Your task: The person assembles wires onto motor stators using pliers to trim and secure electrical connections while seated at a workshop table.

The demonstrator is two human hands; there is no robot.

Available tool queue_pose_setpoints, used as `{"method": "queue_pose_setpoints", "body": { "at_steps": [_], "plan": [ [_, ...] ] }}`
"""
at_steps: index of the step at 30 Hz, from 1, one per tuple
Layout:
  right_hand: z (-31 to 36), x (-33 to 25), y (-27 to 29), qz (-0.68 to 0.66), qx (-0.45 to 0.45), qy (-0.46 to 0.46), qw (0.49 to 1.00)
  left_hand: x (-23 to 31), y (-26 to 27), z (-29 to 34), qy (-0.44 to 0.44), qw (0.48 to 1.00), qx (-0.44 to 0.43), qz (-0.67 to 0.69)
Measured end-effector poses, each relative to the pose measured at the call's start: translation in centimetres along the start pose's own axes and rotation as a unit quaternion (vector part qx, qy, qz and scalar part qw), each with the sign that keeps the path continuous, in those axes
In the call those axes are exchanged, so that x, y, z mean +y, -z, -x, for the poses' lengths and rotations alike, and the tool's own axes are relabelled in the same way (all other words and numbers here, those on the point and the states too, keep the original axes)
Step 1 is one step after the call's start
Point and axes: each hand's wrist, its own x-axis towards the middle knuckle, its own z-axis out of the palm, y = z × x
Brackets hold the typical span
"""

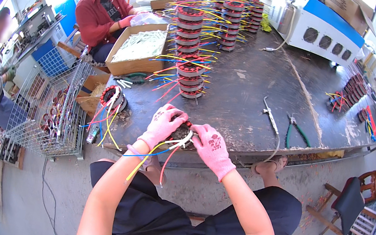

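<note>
Both my hands wear pink gloves and meet at the near edge of the table. My left hand (165,125) is closed on a motor stator (189,124), whose red winding shows between the gloves. From the other side my right hand (212,146) grips the same stator, its fingers beside the white sleeved leads (185,140). Blue, yellow and red wires (148,160) trail from those leads toward my left forearm. Most of the stator is hidden by the gloves. Another stator (114,97) with white sleeves and coloured wires rests on the table to the left.
Tall stacks of stators (189,30) stand behind my hands. A carton of white sleeves (140,45) is at the back left, near a seated co-worker (101,12). Green-handled pliers (296,133) and a soldering-iron-like tool (272,115) lie to the right. A wire cage (52,116) stands left.
</note>
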Motion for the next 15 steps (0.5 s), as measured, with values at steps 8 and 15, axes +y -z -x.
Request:
{"method": "queue_pose_setpoints", "body": {
  "at_steps": [8, 15],
  "plan": [
    [5.5, -2.2, 3.4, 0.073, -0.15, -0.02, 0.986, -0.9, -0.4, 0.1, -0.033, 0.999, -0.017, 0.009],
    [2.2, -2.7, -0.5, 0.069, -0.01, 0.025, 0.997, -1.5, -1.1, -0.2, -0.05, 0.998, -0.029, 0.023]
  ]
}}
